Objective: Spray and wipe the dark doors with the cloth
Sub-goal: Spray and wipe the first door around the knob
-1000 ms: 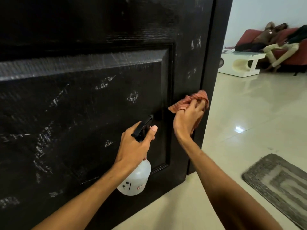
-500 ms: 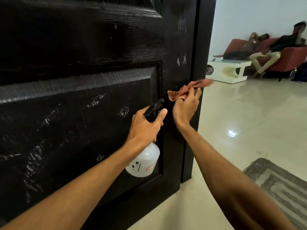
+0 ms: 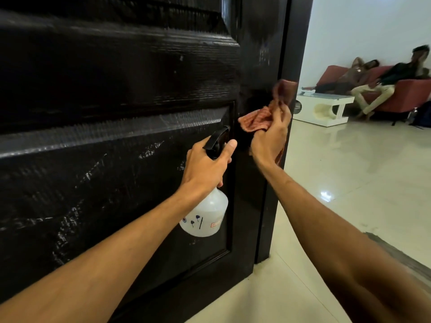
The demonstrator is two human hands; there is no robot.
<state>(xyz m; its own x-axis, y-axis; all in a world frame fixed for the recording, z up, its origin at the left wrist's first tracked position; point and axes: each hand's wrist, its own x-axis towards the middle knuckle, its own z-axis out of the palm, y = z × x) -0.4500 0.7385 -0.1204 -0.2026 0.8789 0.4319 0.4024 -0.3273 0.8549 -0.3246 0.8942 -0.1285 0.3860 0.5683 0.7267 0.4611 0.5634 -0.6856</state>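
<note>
Dark door [image 3: 116, 89], panelled, streaked pale on the lower panel. Spray bottle [image 3: 205, 215]: translucent white, contents not discernible, long axis upright, black nozzle toward the door. Left hand [image 3: 205, 166] wraps its neck. Right hand [image 3: 270, 141] pinches reddish cloth [image 3: 256, 120] against the door's edge.

One door [image 3: 116, 136], one spray bottle [image 3: 205, 215], one cloth [image 3: 256, 120], two hands: left hand [image 3: 205, 166], right hand [image 3: 270, 141].

Black wood-grain door [image 3: 116, 89], reddish striped cloth [image 3: 256, 120], translucent white bottle [image 3: 205, 217] with black sprayer [image 3: 215, 141], red sofa [image 3: 408, 94]
</note>
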